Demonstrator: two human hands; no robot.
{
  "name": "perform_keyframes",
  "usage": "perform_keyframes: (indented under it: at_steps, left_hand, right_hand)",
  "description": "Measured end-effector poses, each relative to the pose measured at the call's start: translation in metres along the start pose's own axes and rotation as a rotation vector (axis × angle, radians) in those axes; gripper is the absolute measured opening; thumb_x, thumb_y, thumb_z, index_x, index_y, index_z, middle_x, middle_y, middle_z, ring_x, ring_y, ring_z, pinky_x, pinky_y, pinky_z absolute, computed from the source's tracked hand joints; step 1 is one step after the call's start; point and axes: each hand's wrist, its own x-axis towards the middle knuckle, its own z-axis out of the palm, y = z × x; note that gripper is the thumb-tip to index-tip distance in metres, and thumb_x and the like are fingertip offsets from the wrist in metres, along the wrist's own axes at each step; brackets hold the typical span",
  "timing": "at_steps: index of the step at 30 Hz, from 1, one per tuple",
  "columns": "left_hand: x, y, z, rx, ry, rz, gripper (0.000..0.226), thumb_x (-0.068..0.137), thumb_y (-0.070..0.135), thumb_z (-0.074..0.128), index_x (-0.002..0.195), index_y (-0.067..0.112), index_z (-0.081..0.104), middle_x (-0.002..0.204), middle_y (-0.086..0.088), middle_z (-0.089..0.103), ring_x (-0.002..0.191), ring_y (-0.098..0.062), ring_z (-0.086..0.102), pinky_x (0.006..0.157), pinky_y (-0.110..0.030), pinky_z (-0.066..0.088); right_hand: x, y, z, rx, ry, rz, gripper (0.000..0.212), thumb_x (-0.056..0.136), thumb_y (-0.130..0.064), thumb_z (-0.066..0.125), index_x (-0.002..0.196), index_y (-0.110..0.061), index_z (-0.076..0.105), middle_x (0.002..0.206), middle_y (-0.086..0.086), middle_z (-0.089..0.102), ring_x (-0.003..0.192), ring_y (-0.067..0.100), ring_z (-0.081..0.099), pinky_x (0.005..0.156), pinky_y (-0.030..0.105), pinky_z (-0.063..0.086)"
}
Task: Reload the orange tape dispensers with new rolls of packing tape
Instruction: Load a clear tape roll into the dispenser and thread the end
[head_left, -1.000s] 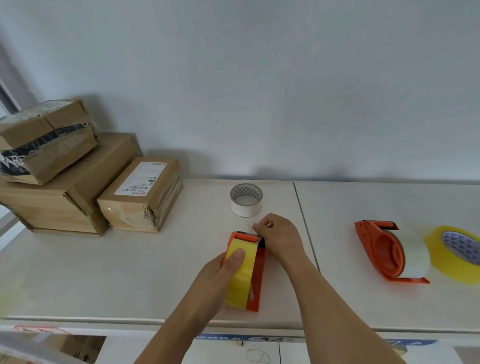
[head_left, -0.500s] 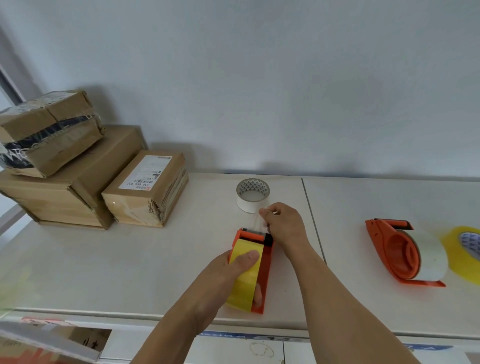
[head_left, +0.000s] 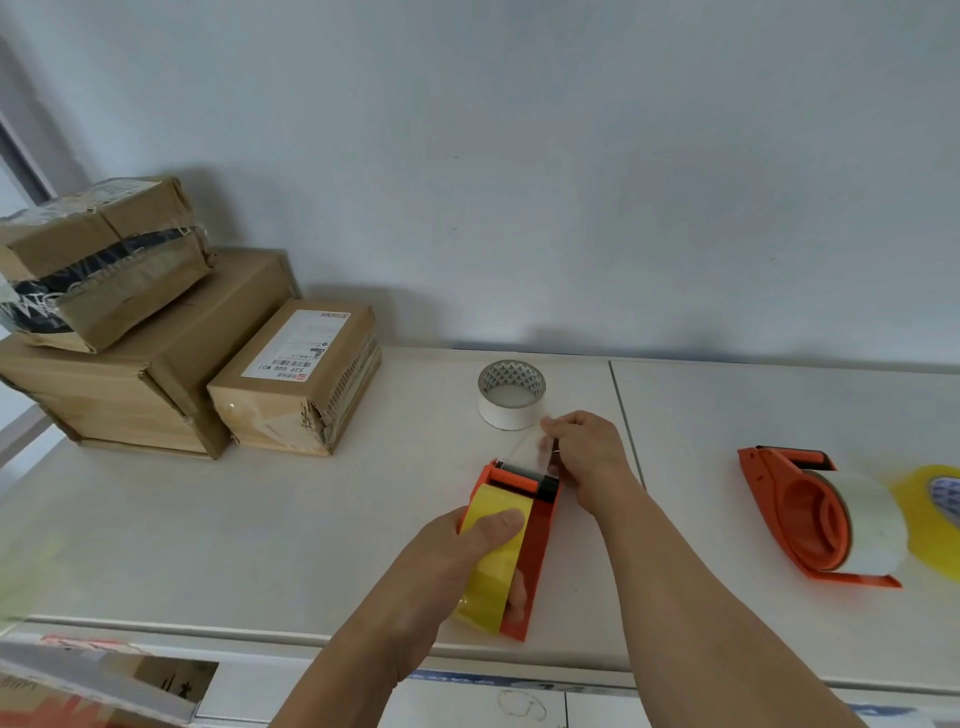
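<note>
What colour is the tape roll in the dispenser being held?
Yellow: the tape roll sits in an orange dispenser, clearest in the head view.

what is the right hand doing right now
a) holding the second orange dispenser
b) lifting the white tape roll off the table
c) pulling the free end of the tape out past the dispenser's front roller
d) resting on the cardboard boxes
c: the right hand pinches a clear strip of tape drawn out beyond the front of the orange dispenser, while the left hand steadies the yellow tape roll in it.
</note>
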Motion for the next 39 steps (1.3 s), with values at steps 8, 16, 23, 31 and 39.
perform_keyframes:
  at_steps: [8,16,23,31,39]
  left_hand:
    - [-0.002,0.001,0.001,0.007,0.005,0.022,0.031,0.092,0.035,0.06,0.099,0.005,0.063,0.07,-0.015,0.072,0.063,-0.026,0.066,0.076,-0.043,0.057]
    - [-0.005,0.011,-0.015,-0.078,-0.191,-0.099,0.026,0.088,0.014,0.062,0.111,0.001,0.061,0.094,-0.025,0.075,0.077,-0.032,0.069,0.076,-0.043,0.056]
    - [-0.002,0.014,-0.009,-0.038,-0.134,-0.115,0.04,0.088,0.043,0.062,0.101,0.006,0.066,0.076,-0.018,0.072,0.069,-0.03,0.067,0.077,-0.041,0.055]
    - [0.0,0.01,-0.007,0.009,-0.132,-0.066,0.044,0.085,0.045,0.065,0.109,0.007,0.063,0.085,-0.017,0.076,0.076,-0.027,0.07,0.095,-0.05,0.053]
    - [0.002,0.011,-0.007,-0.014,-0.092,-0.129,0.056,0.086,0.058,0.056,0.106,0.007,0.067,0.081,-0.018,0.075,0.074,-0.031,0.069,0.098,-0.053,0.051]
  right_hand:
    - [-0.001,-0.008,-0.023,0.249,-0.192,0.368,0.012,0.087,-0.017,0.063,0.084,-0.005,0.066,0.06,0.003,0.063,0.047,0.01,0.053,0.04,0.019,0.046]
    - [0.0,-0.007,-0.009,0.132,-0.1,0.134,0.008,0.092,-0.014,0.063,0.091,-0.007,0.061,0.07,0.008,0.071,0.052,0.013,0.058,0.045,0.022,0.049]
    - [0.006,-0.003,-0.005,0.172,-0.043,0.077,0.008,0.093,-0.014,0.064,0.087,-0.01,0.06,0.068,0.007,0.072,0.055,0.016,0.061,0.047,0.023,0.049]
    - [0.019,0.001,-0.003,0.222,0.052,0.049,0.007,0.094,-0.012,0.062,0.09,-0.007,0.058,0.072,0.011,0.07,0.058,0.018,0.061,0.063,0.035,0.053]
    - [0.024,-0.002,-0.003,0.201,0.103,0.021,0.009,0.096,-0.013,0.059,0.09,-0.008,0.056,0.068,0.011,0.069,0.056,0.018,0.059,0.06,0.034,0.051]
